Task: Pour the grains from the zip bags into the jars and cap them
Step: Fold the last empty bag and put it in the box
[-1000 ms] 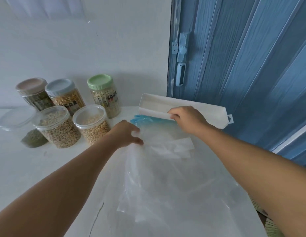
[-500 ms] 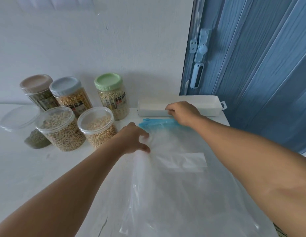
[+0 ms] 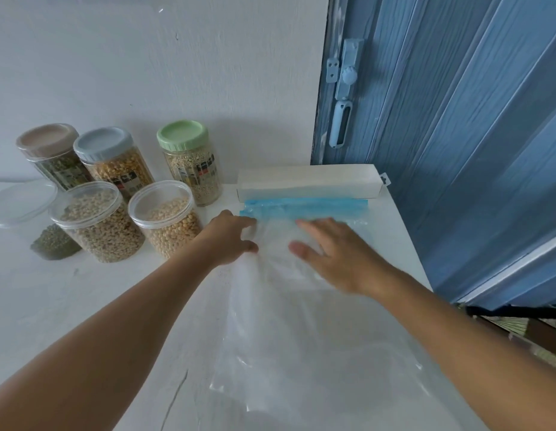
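While capped, 6 jars [image 3: 115,194] of grains.

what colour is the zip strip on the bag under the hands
Light blue: the zip strip runs along the clear bag's far edge, plain in the head view.
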{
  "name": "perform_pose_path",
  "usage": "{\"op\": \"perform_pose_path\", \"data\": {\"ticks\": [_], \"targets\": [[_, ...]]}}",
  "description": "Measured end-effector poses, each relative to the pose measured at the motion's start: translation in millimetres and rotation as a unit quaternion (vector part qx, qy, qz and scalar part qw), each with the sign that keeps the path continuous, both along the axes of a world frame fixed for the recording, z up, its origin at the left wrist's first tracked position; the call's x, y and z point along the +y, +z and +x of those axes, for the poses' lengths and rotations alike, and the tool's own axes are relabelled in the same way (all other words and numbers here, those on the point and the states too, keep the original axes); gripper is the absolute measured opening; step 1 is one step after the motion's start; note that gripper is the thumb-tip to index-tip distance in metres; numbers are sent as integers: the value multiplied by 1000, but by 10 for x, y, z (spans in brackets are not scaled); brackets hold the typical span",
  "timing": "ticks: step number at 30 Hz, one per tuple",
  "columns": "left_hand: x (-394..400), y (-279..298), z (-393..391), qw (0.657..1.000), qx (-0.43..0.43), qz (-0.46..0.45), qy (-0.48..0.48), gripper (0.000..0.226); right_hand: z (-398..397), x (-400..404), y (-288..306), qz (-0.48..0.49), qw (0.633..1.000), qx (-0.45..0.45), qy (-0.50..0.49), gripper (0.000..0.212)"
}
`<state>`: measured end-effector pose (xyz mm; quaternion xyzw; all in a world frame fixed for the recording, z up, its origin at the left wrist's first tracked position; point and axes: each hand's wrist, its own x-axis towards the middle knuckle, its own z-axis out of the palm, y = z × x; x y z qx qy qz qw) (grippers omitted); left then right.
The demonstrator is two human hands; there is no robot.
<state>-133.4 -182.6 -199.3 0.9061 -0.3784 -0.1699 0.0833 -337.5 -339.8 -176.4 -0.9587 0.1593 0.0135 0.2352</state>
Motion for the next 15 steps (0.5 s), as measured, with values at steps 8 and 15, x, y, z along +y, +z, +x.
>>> {"op": "perform_pose_path", "data": {"ticks": [8,15], "targets": [[203,97,-695,998,-37,-55,-7,90,-550,290,-558,-99,987,117,43,92],[921,-73,-1717,976,-31,1,-215,102,-587,342,-636,-123,989,80,34,93]]}}
